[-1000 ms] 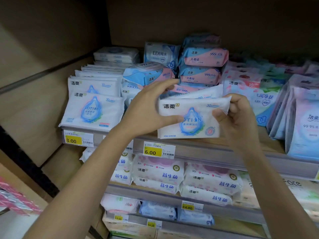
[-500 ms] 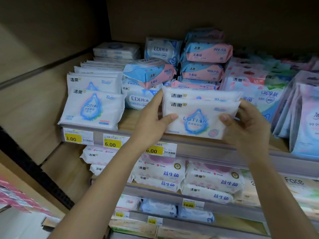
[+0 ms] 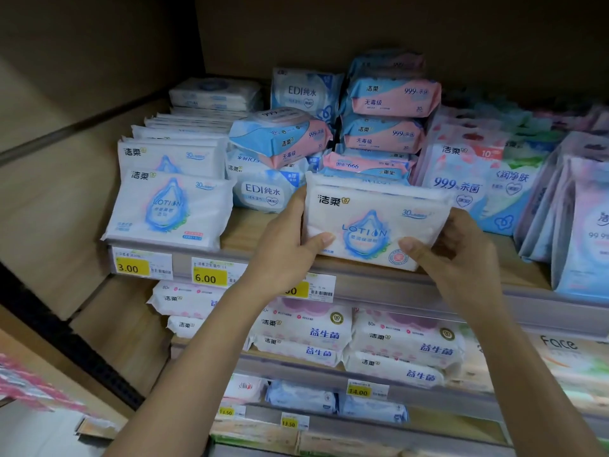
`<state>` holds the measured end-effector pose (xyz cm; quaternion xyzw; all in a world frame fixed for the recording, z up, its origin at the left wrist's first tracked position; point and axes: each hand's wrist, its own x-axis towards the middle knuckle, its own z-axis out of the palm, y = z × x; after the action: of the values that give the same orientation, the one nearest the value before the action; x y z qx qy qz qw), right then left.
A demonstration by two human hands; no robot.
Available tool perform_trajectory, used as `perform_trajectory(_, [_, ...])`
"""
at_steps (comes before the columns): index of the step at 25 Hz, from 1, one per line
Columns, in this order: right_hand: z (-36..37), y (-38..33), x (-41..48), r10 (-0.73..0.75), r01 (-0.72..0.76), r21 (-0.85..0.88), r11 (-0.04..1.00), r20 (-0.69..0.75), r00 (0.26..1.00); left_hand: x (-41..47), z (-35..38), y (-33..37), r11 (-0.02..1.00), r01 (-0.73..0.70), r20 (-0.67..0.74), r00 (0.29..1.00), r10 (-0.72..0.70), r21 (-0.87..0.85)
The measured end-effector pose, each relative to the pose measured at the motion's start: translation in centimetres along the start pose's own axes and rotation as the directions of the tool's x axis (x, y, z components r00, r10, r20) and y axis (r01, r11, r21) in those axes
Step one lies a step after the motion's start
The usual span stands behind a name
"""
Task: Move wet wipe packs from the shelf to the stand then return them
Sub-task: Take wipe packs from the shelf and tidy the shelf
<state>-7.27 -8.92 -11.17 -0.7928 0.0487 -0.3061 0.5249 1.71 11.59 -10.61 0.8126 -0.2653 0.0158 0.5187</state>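
At centre frame, white lotion wipe pack [image 3: 372, 222] standing on the wooden shelf [image 3: 250, 232] front edge, left hand [image 3: 290, 245] and right hand [image 3: 451, 252] gripping its two ends, thumbs across its face.

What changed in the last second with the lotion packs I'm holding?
The white lotion packs moved right and down from in front of the shelf and now seem to stand on its front edge. The left hand and right hand keep gripping their ends; nothing was let go. The other packs on the shelf stayed put.
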Motion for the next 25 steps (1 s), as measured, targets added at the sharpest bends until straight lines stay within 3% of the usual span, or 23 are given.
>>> perform_trajectory(5, [2.5,-2.9,0.1,-0.105,0.105,0.033,0.994,-0.013,0.994,-1.2,-3.1,0.1,0.996,0.019,-0.149,0.988,-0.031,-0.084])
perform_trajectory(9, [8.3,-5.5,0.3,-0.177,0.175,0.027,0.984,0.074,0.981,-2.6,-8.4,-2.0,0.993,0.033,-0.264,0.962,-0.062,-0.115])
perform_trajectory(14, [16.1,-7.7,0.2,-0.070,0.061,0.079,0.995,0.121,0.990,-2.8,-15.3,-5.7,0.990,0.075,-0.351,0.929,-0.113,-0.122])
perform_trajectory(19, [20.8,-8.6,0.4,0.192,-0.241,0.284,0.928,0.190,0.963,-2.2,-18.5,-7.5,0.993,0.117,-0.340,0.933,-0.118,-0.022])
perform_trajectory(25, [22.1,-8.0,0.7,0.297,-0.316,0.109,0.942,0.160,0.941,-2.7,-18.3,-9.2,0.980,0.201,-0.345,0.920,-0.185,0.010])
